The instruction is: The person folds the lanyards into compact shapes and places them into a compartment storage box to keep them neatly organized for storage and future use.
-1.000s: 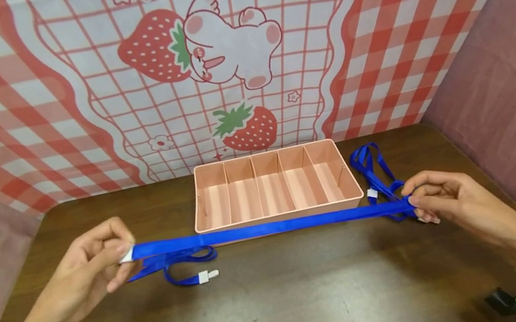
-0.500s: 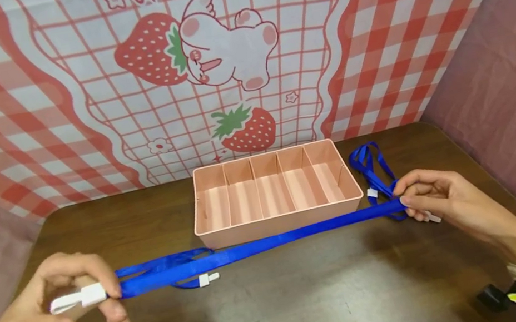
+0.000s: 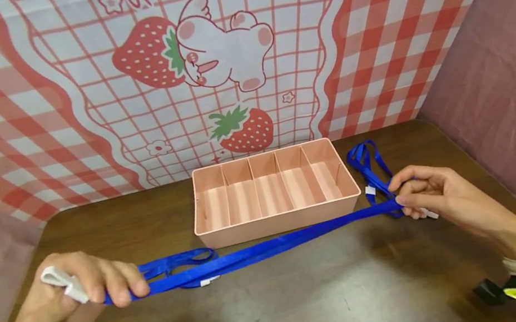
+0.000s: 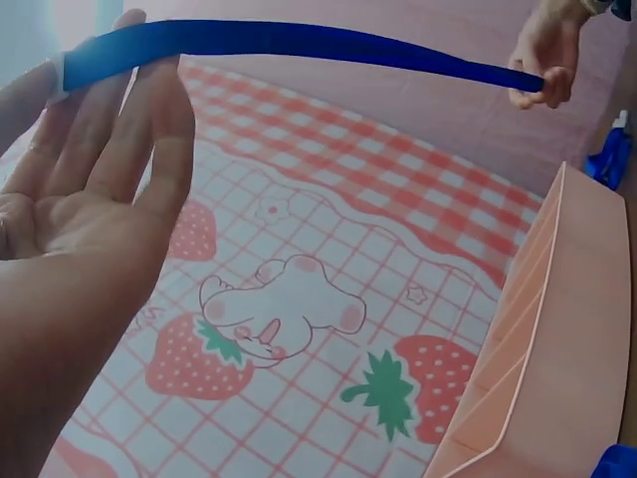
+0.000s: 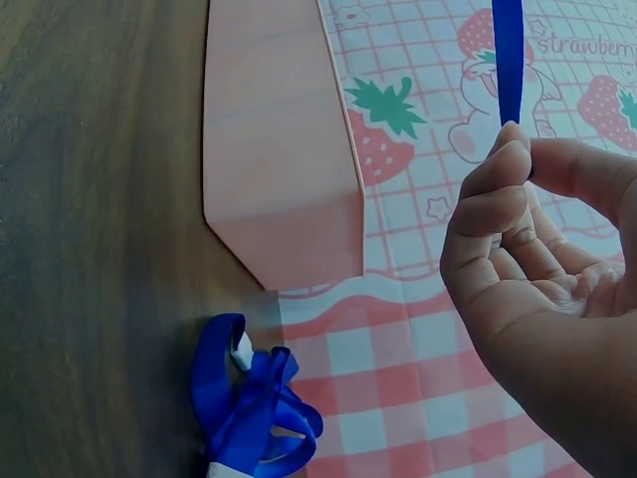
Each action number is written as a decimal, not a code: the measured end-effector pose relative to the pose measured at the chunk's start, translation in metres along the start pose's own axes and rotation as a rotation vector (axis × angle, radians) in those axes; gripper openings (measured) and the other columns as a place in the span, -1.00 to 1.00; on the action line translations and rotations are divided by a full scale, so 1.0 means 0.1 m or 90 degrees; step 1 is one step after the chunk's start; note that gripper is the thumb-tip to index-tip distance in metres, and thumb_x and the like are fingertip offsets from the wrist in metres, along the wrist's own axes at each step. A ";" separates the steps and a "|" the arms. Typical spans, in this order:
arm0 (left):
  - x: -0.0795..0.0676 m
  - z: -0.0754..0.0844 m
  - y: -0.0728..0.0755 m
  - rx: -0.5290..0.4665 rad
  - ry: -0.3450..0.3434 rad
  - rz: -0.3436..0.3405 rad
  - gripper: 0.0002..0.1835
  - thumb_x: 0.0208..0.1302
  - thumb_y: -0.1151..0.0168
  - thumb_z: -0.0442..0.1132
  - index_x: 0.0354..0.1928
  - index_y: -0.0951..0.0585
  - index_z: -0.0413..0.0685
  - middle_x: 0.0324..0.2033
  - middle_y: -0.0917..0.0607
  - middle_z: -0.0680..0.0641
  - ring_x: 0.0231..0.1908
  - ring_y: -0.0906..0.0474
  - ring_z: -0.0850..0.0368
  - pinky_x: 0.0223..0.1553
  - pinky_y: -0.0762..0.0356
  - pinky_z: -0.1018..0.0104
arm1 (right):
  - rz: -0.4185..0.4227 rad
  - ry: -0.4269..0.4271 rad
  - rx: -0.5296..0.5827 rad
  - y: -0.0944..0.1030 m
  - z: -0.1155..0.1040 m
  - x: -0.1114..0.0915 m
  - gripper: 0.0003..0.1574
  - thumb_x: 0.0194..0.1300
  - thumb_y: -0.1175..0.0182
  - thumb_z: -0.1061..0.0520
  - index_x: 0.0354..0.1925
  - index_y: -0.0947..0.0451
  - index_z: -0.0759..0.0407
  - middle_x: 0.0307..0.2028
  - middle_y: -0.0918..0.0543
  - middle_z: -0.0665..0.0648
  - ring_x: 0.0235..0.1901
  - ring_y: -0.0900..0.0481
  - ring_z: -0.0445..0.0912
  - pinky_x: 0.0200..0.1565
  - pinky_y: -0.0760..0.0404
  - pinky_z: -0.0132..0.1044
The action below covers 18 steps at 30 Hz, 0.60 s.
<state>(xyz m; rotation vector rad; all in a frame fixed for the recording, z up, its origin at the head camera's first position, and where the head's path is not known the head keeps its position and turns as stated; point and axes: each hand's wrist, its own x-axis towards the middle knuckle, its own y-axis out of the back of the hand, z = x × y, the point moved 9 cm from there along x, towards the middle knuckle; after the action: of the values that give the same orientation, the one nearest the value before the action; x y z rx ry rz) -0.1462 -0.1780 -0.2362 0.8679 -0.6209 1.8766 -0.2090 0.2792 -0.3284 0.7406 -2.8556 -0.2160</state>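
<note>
Blue lanyard is stretching in front of the pink box, left hand and right hand pinching its ends, seemingly straightening it.

The blue lanyard I hold is a flat ribbon, stretched nearly straight above the surface, its two layers overlapping; the left end sits nearer than the right, laid across the fingers of my left hand, with its white clip poking out tilted up and left; the right end is pinched in my right hand.
</note>
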 end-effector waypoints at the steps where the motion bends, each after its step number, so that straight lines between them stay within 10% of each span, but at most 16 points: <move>1: 0.01 0.00 -0.01 -0.001 0.000 -0.001 -0.74 0.48 0.15 -0.38 -0.01 -0.47 -0.44 -0.04 -0.67 -0.33 0.01 -0.58 -0.26 0.14 -0.39 0.07 | 0.001 -0.002 -0.004 0.00 -0.01 0.00 -0.74 0.44 0.05 0.49 0.03 -0.41 0.37 -0.44 -0.60 0.18 -0.51 -0.46 0.03 -0.63 -0.23 -0.15; 9: 0.20 -0.08 -0.04 0.019 0.046 0.085 -0.70 0.54 0.28 -0.46 0.01 -0.46 -0.51 -0.23 -0.62 -0.29 -0.24 -0.52 -0.17 -0.28 -0.41 0.12 | 0.031 -0.005 -0.045 0.04 -0.11 -0.08 -0.75 0.42 0.03 0.51 0.02 -0.40 0.42 -0.43 -0.62 0.16 -0.52 -0.47 0.04 -0.54 -0.43 -0.17; 18: 0.26 -0.20 0.04 0.033 0.075 0.128 -0.66 0.55 0.37 -0.47 -0.02 -0.45 -0.50 -0.39 -0.50 -0.25 -0.29 -0.48 -0.15 -0.24 -0.38 0.13 | 0.149 0.109 -0.249 0.01 -0.51 -0.12 -0.60 0.21 -0.17 0.60 0.00 -0.52 0.36 -0.36 -0.68 0.21 -0.41 -0.68 -0.11 -0.45 -0.58 -0.36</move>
<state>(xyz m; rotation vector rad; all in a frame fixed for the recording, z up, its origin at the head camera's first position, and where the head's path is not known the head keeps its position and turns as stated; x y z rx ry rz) -0.1641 -0.1515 -0.2280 0.7433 -0.6081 2.1167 -0.1888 0.2809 -0.2805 0.3271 -2.5894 -0.6194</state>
